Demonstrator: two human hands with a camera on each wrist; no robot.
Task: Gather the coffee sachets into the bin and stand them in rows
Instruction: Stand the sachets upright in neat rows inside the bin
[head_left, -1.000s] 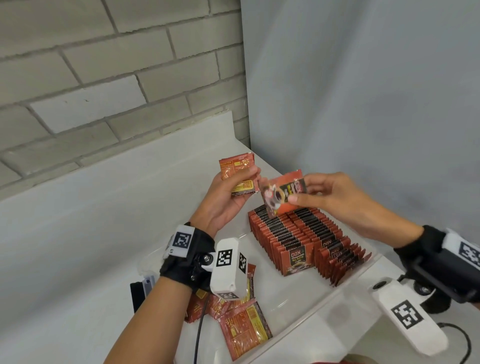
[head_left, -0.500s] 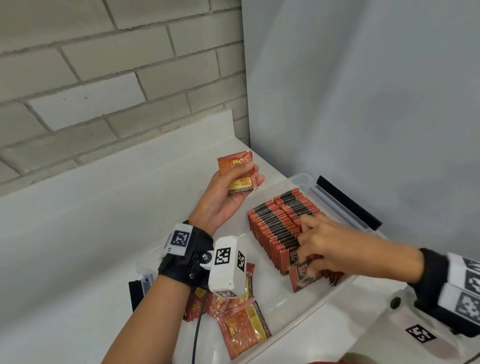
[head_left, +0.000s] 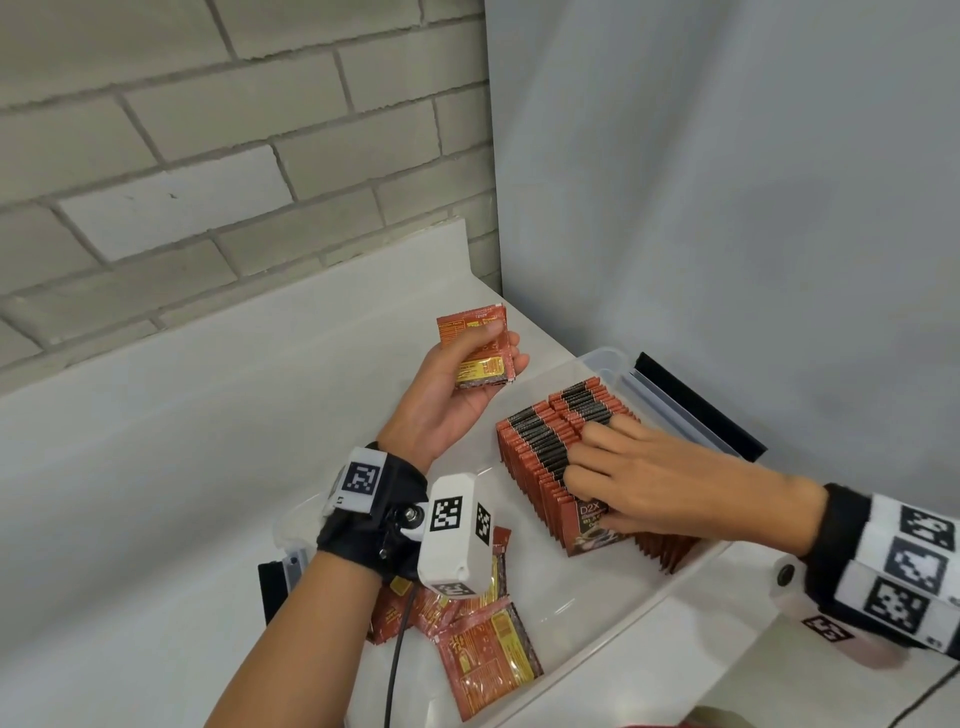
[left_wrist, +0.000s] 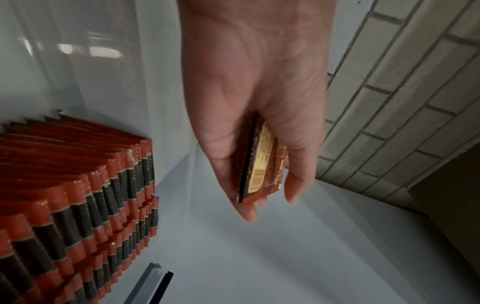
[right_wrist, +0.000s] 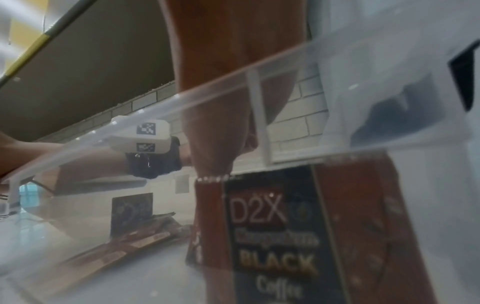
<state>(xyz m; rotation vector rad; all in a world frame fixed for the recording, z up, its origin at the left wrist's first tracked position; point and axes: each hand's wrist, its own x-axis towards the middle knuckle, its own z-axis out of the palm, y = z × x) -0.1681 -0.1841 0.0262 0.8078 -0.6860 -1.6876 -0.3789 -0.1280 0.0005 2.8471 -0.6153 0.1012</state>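
the clear bin (head_left: 602, 358) holds two standing rows of sachets (head_left: 540, 457) at its far right and loose sachets (head_left: 488, 660) near left. the right hand (head_left: 649, 483) lies flat-fingered on the rows; the left hand (head_left: 447, 400) grips a small stack of sachets (head_left: 475, 345) above.

My left hand (head_left: 457, 395) is raised, palm up, thumb and curled fingers gripping a small stack of sachets (head_left: 475, 345). My right hand (head_left: 649, 480) reaches forward palm down, fingers spread and pressing flat.

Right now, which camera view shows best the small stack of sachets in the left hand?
The head view: the held sachets show whole in the left hand. The left wrist view shows only their lower edge between the fingers. The right wrist view does not show them.
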